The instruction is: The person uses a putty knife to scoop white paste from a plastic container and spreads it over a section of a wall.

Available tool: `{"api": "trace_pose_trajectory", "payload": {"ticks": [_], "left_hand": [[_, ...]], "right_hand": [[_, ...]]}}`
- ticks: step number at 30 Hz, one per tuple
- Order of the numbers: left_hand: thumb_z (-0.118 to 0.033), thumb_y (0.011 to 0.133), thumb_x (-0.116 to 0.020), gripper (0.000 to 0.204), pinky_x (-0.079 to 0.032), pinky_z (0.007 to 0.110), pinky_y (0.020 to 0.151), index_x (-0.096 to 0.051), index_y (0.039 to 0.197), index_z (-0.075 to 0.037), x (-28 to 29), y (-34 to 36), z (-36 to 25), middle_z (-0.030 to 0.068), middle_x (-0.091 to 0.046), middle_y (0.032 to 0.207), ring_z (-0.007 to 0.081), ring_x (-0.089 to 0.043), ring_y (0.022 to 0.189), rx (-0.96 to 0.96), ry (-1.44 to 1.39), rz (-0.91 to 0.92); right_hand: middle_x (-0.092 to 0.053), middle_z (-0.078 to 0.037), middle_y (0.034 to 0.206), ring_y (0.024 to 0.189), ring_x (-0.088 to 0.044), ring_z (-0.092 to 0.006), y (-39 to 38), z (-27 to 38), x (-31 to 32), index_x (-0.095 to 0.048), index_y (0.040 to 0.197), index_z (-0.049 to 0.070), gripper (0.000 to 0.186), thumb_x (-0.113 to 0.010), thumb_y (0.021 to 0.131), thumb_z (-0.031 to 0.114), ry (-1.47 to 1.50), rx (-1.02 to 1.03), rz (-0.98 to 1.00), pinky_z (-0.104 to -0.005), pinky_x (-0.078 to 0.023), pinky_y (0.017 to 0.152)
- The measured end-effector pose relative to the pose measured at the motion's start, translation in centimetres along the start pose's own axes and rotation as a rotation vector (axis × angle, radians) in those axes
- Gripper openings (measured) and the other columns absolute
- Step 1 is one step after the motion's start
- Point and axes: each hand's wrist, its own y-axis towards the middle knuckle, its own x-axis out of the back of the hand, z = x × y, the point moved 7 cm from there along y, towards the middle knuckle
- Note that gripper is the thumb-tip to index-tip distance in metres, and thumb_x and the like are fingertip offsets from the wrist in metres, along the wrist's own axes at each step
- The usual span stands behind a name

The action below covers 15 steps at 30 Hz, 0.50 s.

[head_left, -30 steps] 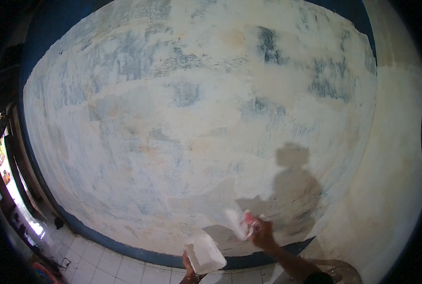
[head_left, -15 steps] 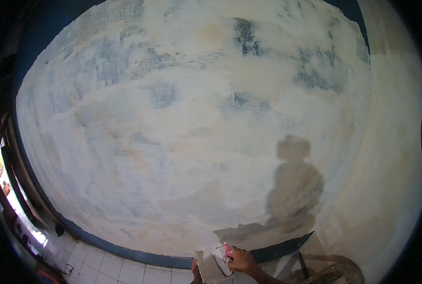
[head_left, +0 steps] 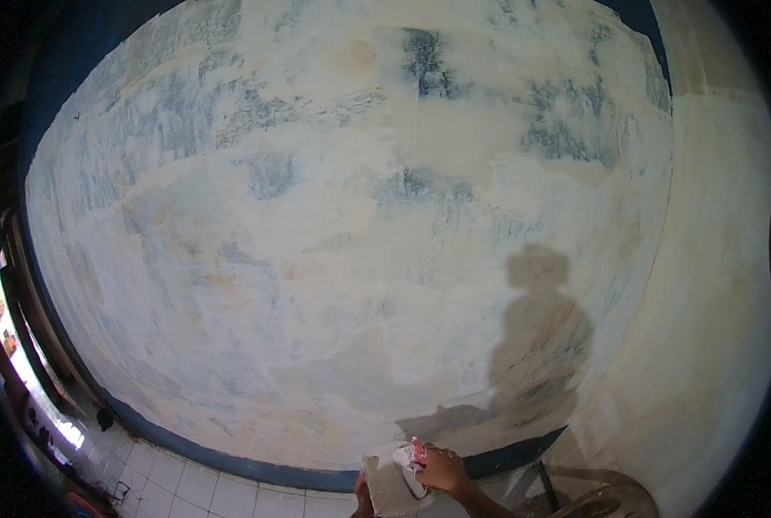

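A flat, pale plasterer's board (head_left: 382, 494) is held low in front of the wall, its edge gripped by my left hand (head_left: 362, 498), whose fingers are mostly behind it. My right hand (head_left: 442, 470) is closed around the red handle of a trowel (head_left: 416, 453), which is smeared with white filler. The trowel's pale blade lies against or just over the board's right side; I cannot tell whether they touch. Beyond them rises a large wall (head_left: 316, 276) patchily coated in white, with dark blue showing through in several spots.
A blue border (head_left: 256, 467) runs along the wall's foot, above white floor tiles (head_left: 191, 483). At the lower right stands a brown chair (head_left: 610, 492) with a curved frame. A bright opening (head_left: 22, 354) is at the far left. My shadow falls on the wall at right.
Board and trowel have shifted slightly right, and the trowel sits at a somewhat different angle over the board. The wall's patches appear a little further left in view.
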Motion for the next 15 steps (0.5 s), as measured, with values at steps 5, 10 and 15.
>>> {"api": "trace_pose_trajectory", "payload": {"ticks": [5,10,15], "left_hand": [[-0.061,0.081,-0.041,0.073,-0.039,0.053,0.096,-0.036,0.135,-0.012,-0.2,0.2,0.8,0.0145,-0.047,0.129,0.0360,-0.050,0.113,0.002,0.001,-0.006],[-0.061,0.081,-0.041,0.073,-0.039,0.053,0.096,-0.037,0.135,-0.012,-0.3,0.6,1.3,0.0146,-0.047,0.129,0.0359,-0.050,0.112,0.007,0.001,-0.009],[-0.061,0.081,-0.041,0.073,-0.039,0.053,0.096,-0.037,0.135,-0.012,-0.3,1.0,1.5,0.0147,-0.047,0.128,0.0358,-0.050,0.112,0.013,0.001,-0.007]], "right_hand": [[-0.061,-0.025,0.099,0.096,-0.058,-0.0411,0.3,-0.2,1.0,-0.049,0.113,-0.003,0.056,-0.061,0.067,0.026,0.012,0.065,-0.132,-0.0437,-0.043,0.090],[-0.059,-0.026,0.103,0.100,-0.056,-0.0404,0.6,-0.4,1.4,-0.049,0.114,-0.003,0.060,-0.063,0.070,0.034,0.108,0.033,-0.111,-0.0449,-0.043,0.090],[-0.060,-0.025,0.104,0.099,-0.057,-0.0411,0.9,-0.9,0.3,-0.047,0.118,-0.003,0.066,-0.066,0.070,0.039,0.034,0.016,-0.124,-0.0459,-0.043,0.089]]}}
